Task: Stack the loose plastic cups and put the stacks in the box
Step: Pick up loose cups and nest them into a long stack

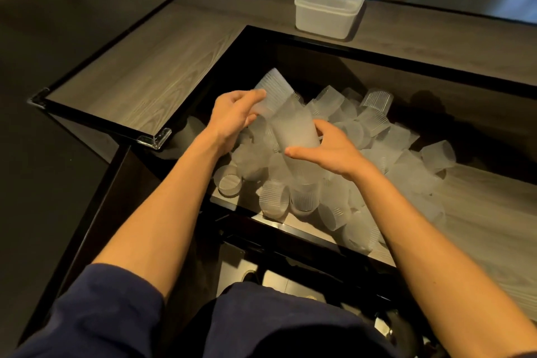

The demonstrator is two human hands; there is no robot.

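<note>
Head view, nearest first: one dark blue sleeve (101, 314) covers the left upper arm at 7 o'clock. Two bare forearms reach toward 12 o'clock over one black-framed sunken tray (334, 48).

Two hands work above it. The right hand (328, 151), just right of centre, curls round one tall stack of frosted translucent plastic cups (293, 131), thumb on the near side and fingers behind. The stack tilts, its upper end leaning toward 11 o'clock. How many cups are nested in it cannot be counted.

The left hand (232, 116), at 9 o'clock from the stack, pinches one single frosted plastic cup with a ribbed base (273, 90) between thumb and fingertips. Its ribbed base points to 1 o'clock and its lower part overlaps the stack's upper end. Whether it is seated on the stack cannot be told.

Beneath and beyond both hands lies one heap of loose frosted plastic cups (377, 136), well over twenty, tumbled on their sides from 7 o'clock round to 3 o'clock on the tray's floor.

Round the tray runs one grey wood-grain table top (145, 67). Farthest, at 12 o'clock and well apart from the hands, one translucent white rectangular plastic box (328, 20) stands on that top, open-topped.
</note>
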